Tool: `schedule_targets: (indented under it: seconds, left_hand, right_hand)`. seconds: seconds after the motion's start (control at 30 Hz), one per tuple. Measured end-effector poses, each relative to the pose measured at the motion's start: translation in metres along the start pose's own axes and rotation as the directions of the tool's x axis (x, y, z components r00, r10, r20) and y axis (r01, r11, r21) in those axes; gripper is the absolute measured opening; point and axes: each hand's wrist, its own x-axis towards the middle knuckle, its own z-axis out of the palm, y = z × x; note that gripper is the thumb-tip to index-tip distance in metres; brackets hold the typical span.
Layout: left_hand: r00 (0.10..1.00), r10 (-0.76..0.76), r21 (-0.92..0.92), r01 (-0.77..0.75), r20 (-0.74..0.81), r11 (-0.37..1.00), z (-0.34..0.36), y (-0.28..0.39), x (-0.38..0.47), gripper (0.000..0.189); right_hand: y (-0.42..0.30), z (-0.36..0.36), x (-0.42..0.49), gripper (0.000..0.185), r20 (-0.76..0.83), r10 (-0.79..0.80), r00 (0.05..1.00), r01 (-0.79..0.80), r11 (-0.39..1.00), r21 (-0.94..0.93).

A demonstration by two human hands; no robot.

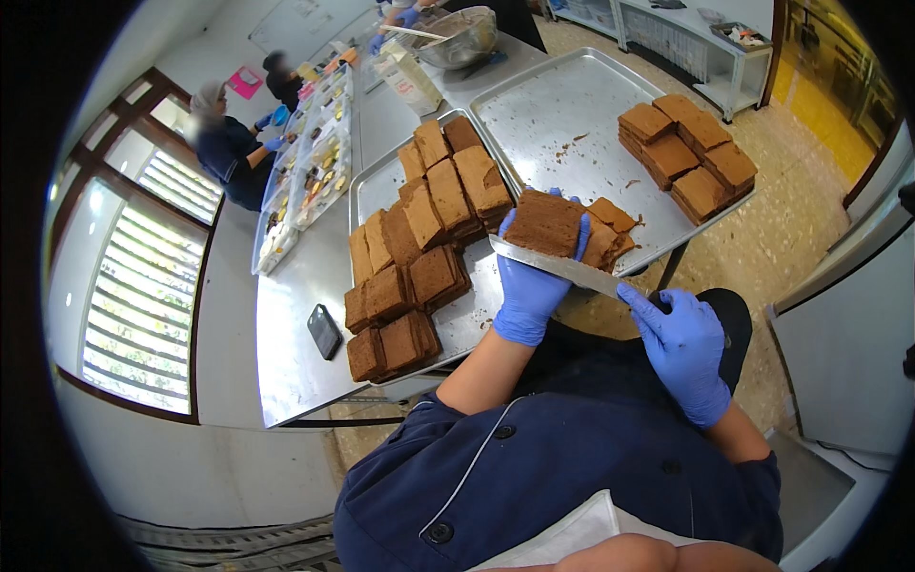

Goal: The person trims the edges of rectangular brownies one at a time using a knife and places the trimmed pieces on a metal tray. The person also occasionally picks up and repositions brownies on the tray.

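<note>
My left hand [532, 286], in a blue glove, holds up a square slab of brown sponge cake [547, 223] above the trays. A long metal knife [565, 266] lies with its blade along the slab's near side. Its handle is in my right hand [675, 339], also gloved. Beside the slab are torn cake pieces [607, 229] on the right-hand metal tray [543, 107]. Stacked cake squares [686, 150] stand at that tray's far right. The left metal tray [465, 336] bears many cake stacks [429, 222], lighter and darker brown.
A black phone [324, 332] lies on the steel table [293, 379], left of the trays. Behind stand a carton [411, 79], a steel bowl [461, 43] with a brown mix, and clear boxes [318, 157] of food. Co-workers [232, 154] stand along the table's far side.
</note>
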Motion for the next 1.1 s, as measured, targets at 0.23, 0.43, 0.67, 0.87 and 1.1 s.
schedule_targets:
  seconds: [0.23, 0.43, 0.67, 0.87, 1.1]
  left_hand:
    - [0.994, 0.005, -0.027, -0.002, 0.113, 1.0, -0.004, 0.0, 0.001, 0.038]
    - [0.984, 0.001, 0.485, -0.088, 0.176, 0.87, -0.004, -0.002, 0.003, 0.04]
    - [0.932, 0.029, 0.889, -0.336, 0.362, -0.312, 0.009, -0.005, -0.003, 0.038]
    - [0.963, 0.182, 0.98, -0.192, 0.197, -0.044, 0.011, -0.011, 0.0, 0.041]
    - [0.932, -0.017, 0.777, -0.312, 0.362, -0.546, 0.011, -0.012, -0.001, 0.037]
  right_hand:
    - [0.002, -0.003, 0.0, 0.039, 0.025, 0.061, 0.998, -0.062, 0.997, 0.047]
    - [0.008, -0.002, -0.001, 0.047, 0.03, 0.069, 0.997, -0.07, 0.997, 0.042]
    - [0.014, 0.001, 0.003, 0.04, -0.007, 0.097, 0.995, -0.097, 0.995, 0.011]
    - [0.02, 0.002, 0.002, 0.04, 0.002, 0.117, 0.993, -0.117, 0.993, -0.012]
    - [0.03, 0.008, 0.004, 0.042, 0.015, 0.117, 0.993, -0.116, 0.993, -0.033]
